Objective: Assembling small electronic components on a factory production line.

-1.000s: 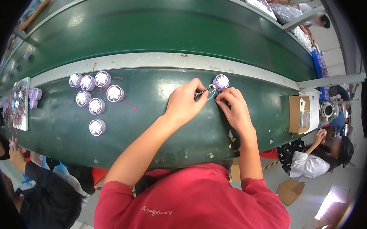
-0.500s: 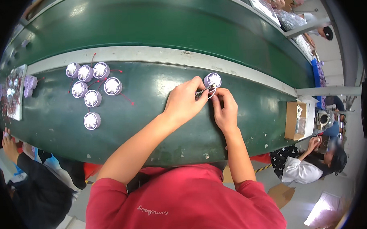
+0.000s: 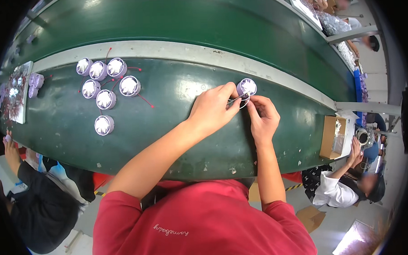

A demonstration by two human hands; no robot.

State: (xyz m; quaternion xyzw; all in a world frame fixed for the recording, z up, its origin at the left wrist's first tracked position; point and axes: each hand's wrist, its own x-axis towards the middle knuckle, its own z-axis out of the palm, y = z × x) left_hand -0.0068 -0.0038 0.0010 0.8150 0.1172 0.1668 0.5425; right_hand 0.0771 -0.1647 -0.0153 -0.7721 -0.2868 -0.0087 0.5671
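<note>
A small round lilac housing with a white vaned fan piece (image 3: 246, 87) sits on the green table just beyond my fingertips. Thin white and dark wires (image 3: 244, 99) loop out of its near side. My left hand (image 3: 216, 105) is closed in a pinch on these wires, close to the housing's left edge. On the other side, my right hand (image 3: 264, 116) pinches the white wire with thumb and forefinger, just below the housing. The exact wire ends between my fingertips are too small to make out.
Several similar lilac fan housings (image 3: 106, 99) with red leads stand in a group at the left. Farther left lies a tray of parts (image 3: 22, 91). A cardboard box (image 3: 333, 137) stands at the right edge. A pale rail (image 3: 183, 49) borders the green belt. Co-workers sit at both sides.
The view has shifted slightly, so housings and hands sit a little differently in the picture. Both hands remain at the wires, with only small finger movements.
</note>
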